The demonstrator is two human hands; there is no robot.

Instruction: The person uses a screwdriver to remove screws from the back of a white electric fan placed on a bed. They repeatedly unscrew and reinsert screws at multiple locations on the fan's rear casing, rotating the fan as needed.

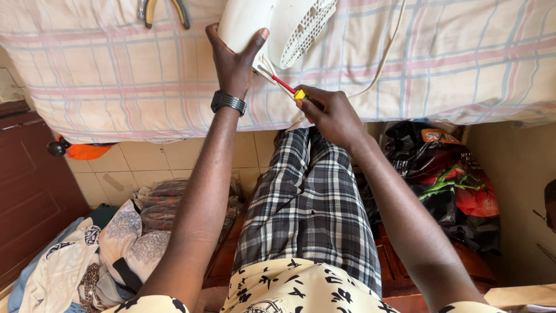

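Note:
A white plastic fan housing (pixel 272 26) with a perforated grille lies on the checked mattress (pixel 452 58). My left hand (pixel 231 61), with a black watch on its wrist, grips the housing's lower edge. My right hand (pixel 330 113) holds a screwdriver (pixel 289 90) with a red shaft and a yellow and black handle. Its tip points up and left into the base of the housing, where thin wires show. A cream power cord (pixel 387 49) runs from the housing across the mattress.
Pliers with yellow-grey handles (pixel 165 11) lie on the mattress at the top left. Clothes (pixel 110 249) are piled on the floor at lower left beside a dark wooden door (pixel 29 185). Bags (pixel 452 174) sit at the right. My checked trousers (pixel 310 203) fill the middle.

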